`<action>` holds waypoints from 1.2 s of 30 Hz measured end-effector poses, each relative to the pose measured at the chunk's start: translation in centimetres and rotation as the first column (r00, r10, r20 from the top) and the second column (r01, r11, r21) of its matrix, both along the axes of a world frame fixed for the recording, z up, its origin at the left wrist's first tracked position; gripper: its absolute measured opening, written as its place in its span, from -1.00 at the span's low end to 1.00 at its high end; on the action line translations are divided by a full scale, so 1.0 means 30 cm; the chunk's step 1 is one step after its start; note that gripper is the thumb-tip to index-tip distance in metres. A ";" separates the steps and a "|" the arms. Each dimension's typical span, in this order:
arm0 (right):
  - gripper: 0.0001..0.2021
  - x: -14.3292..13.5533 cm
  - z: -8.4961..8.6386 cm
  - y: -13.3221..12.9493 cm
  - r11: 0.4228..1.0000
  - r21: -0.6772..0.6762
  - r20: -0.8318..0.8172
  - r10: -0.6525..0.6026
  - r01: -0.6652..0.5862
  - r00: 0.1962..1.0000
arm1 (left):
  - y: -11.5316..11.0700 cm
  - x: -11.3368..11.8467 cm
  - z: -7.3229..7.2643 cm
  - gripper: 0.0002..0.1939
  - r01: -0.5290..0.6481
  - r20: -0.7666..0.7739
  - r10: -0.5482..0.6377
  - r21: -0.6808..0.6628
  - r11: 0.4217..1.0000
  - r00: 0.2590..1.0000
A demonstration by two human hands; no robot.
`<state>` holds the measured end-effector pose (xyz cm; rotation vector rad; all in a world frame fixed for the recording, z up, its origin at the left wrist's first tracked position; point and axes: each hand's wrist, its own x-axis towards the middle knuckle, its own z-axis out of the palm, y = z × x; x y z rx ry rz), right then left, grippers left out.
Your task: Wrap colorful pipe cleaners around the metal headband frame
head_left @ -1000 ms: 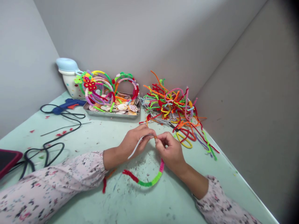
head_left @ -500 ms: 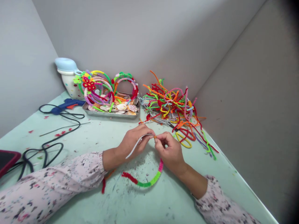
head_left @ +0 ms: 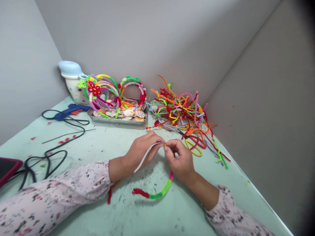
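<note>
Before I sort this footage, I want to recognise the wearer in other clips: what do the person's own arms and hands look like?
The left sleeve and right sleeve are pale pink, loose and gathered at the ends, with a scattered print of dark and deeper pink marks. The left hand and right hand are bare, with no gloves.

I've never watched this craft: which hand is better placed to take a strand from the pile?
Probably the right hand; most of the pile lies toward its side. Its fingers pinch the band, though, and would need freeing first.
</note>
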<state>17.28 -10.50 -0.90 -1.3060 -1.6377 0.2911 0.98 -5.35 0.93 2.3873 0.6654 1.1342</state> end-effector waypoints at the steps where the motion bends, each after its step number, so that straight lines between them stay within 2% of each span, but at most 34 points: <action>1: -0.96 0.000 0.000 0.001 1.000 -0.003 0.002 -0.004 0.004 1.000 | -0.001 0.000 -0.001 -0.84 -0.006 -0.004 0.006 0.001 1.000 1.000; 14: -0.98 -0.012 0.007 -0.001 0.998 0.054 0.086 -0.049 0.044 0.995 | -0.010 0.001 0.000 -0.86 -0.094 -0.065 0.096 0.035 0.995 0.993; 20: -0.98 -0.003 0.004 0.008 0.997 0.056 0.082 -0.063 0.059 0.995 | -0.008 0.007 -0.002 -0.84 -0.059 -0.003 0.059 0.018 0.998 0.998; 28: -0.98 -0.004 0.000 0.004 0.998 0.049 0.094 -0.048 0.044 0.994 | -0.018 0.005 0.013 -0.87 -0.122 -0.077 0.126 0.060 0.991 0.989; 32: -0.96 -0.001 -0.002 0.009 1.000 -0.014 0.031 -0.020 0.021 0.999 | -0.015 0.011 0.005 -0.86 -0.133 -0.057 0.135 0.026 0.991 0.989; 36: -0.90 0.003 0.003 0.020 0.993 -0.121 -0.152 -0.016 -0.002 0.988 | -0.019 0.016 0.004 -0.81 -0.162 0.017 0.162 -0.011 0.987 0.987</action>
